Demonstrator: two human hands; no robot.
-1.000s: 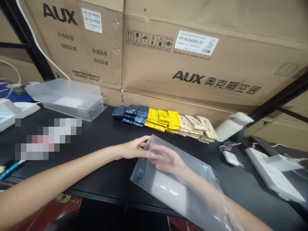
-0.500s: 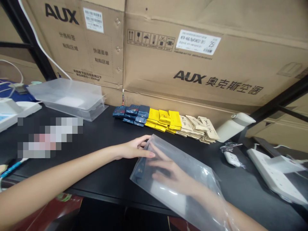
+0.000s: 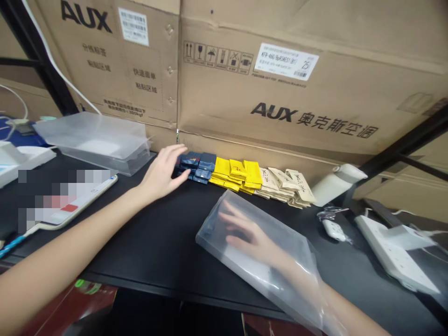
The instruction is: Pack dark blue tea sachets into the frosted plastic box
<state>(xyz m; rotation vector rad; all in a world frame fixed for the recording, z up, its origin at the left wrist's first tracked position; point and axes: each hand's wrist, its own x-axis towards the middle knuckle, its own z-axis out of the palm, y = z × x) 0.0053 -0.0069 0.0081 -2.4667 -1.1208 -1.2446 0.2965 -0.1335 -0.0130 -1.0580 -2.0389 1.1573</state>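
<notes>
My left hand is at the left end of a row of dark blue packets, its thumb apart from its fingers. It covers part of the leftmost packets, and I cannot tell whether it touches them. My right hand reaches inside a clear plastic bag, fingers spread and seen through the film. Something dark blue shows dimly in the bag's left corner. To the right of the blue packets lie yellow packets, then cream packets with dark writing.
Large cardboard boxes stand behind the black table. Frosted plastic sheets or bags lie at the back left, near a phone with a cable. On the right are a white bottle, a small white case and a power strip.
My left hand has let go of the bag's upper left corner and moved left and away to the blue packets. My right hand stays inside the bag.
</notes>
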